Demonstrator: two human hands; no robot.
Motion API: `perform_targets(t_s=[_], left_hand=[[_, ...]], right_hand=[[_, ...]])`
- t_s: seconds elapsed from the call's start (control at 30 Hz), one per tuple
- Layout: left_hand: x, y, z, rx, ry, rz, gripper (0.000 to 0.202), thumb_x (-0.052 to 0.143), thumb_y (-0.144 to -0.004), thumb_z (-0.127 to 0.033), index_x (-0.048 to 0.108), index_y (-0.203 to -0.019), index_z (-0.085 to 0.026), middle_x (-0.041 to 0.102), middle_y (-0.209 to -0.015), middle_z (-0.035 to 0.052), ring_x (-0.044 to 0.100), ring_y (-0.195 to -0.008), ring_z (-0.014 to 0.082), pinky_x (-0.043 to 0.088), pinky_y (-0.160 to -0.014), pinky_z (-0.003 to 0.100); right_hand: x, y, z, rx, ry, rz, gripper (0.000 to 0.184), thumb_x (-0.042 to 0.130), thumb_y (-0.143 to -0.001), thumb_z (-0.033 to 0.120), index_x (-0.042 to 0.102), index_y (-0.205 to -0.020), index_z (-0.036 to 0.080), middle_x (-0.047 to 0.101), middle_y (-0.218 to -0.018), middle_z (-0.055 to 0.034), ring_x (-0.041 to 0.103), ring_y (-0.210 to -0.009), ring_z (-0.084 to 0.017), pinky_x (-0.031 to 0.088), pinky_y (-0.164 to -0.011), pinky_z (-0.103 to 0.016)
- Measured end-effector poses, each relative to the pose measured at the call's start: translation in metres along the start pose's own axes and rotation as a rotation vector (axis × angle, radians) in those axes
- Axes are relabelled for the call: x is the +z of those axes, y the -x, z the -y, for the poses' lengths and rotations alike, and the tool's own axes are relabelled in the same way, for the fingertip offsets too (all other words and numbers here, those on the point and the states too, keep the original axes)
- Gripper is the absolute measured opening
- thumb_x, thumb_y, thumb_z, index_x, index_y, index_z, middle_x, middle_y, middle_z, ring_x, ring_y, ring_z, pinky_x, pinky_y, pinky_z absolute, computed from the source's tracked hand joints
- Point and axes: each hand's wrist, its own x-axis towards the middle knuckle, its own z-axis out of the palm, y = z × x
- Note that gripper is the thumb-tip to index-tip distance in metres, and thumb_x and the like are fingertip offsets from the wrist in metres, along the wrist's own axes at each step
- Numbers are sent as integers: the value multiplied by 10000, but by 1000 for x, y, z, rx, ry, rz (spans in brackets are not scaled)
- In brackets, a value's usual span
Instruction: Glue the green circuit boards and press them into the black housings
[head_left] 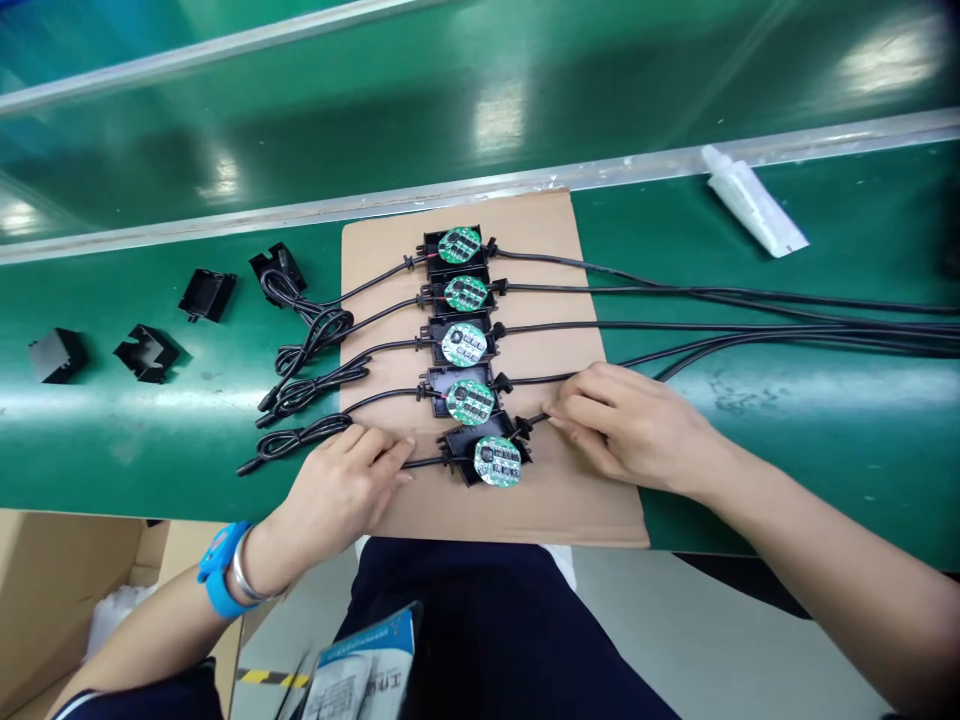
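Note:
Several black plastic boxes with round green circuit boards lie in a column on a cardboard sheet [420,515]. At the near end, a tilted box [465,440] carries a circuit board [498,461] over its right part. My left hand [352,480] pinches the black cable [424,462] on this box's left side. My right hand [630,425] grips the cable [537,418] leaving its right side, close to a black strain relief [523,427]. Just above, another circuit board [470,401] rests on its box, with a cable at each end.
Coiled black cables [315,325] lie left of the cardboard. Farther left are loose black boxes [208,294] and a black cover [58,355]. Long cables [787,330] run off right. A white tube [756,207] lies at the back right, near the metal edge strip [637,165].

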Motion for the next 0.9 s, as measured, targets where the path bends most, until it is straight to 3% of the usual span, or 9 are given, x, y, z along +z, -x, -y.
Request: perform_targets(t_s=[0.1,0.17,0.33,0.47,0.6,0.67,0.73,0.8,0.9], left_hand=[[-9,9,0,-76,-33,93,425,586,-925,-248,542,-1320,-97,622,-1109,134,586,-940,279,561,-761,423],[-14,15,2,-119,-49,131,365,563,-910,-173,562,-1271,-115,610,-1126,131,588,-942,276,560,-756,417],[-13,16,11,-127,-190,65,366,477,-823,27,633,-1097,-159,614,-1172,113,586,-944,282,541,-756,424],[-14,13,12,-125,-111,42,255,551,-901,-117,622,-1141,-161,626,-1201,99,588,-1028,285,532,-861,452],[-21,10,11,-139,-77,-78,290,587,-930,-216,588,-1215,-162,595,-1275,113,578,-1114,284,513,-911,436],[-23,2,12,-125,-59,-152,256,598,-927,-210,598,-1178,-159,596,-1261,117,584,-1107,271,511,-906,411],[-25,-10,11,-95,-21,-222,231,609,-923,-204,605,-1149,-160,608,-1221,111,590,-1098,255,510,-911,390],[-27,-25,5,-70,41,-272,231,613,-920,-196,608,-1149,-173,608,-1214,101,591,-1099,238,512,-921,374],[-31,-45,-7,-47,161,-304,254,615,-919,-199,610,-1173,-190,594,-1246,95,591,-1117,221,522,-930,358]], right_hand=[[-2,0,4,14,24,-18,137,570,-879,94,544,-777,181,556,-780,-51,491,-715,-177,433,-651,-327],[-1,1,6,16,8,-36,127,573,-874,87,548,-792,181,562,-787,-53,498,-721,-179,435,-652,-327],[4,3,6,0,-55,-57,103,590,-860,83,562,-829,177,575,-797,-59,505,-731,-185,445,-662,-330],[2,5,10,3,-93,-59,78,585,-862,98,592,-895,169,591,-808,-64,515,-725,-184,452,-676,-341],[-16,4,0,24,-124,-48,120,590,-878,164,623,-991,189,626,-857,-67,566,-771,-191,473,-699,-346],[-31,1,-29,115,-89,-121,79,591,-891,204,635,-955,217,653,-869,-60,593,-806,-194,484,-726,-345],[-48,-1,-77,327,23,-249,67,586,-904,256,636,-866,231,667,-847,-62,604,-815,-200,480,-753,-355],[-61,-1,-136,579,198,-346,159,594,-894,345,622,-793,225,641,-779,-84,570,-755,-211,445,-718,-375],[-68,1,-207,722,280,-381,400,699,-770,555,502,-635,234,476,-564,-31,466,-603,-178,411,-640,-361]])
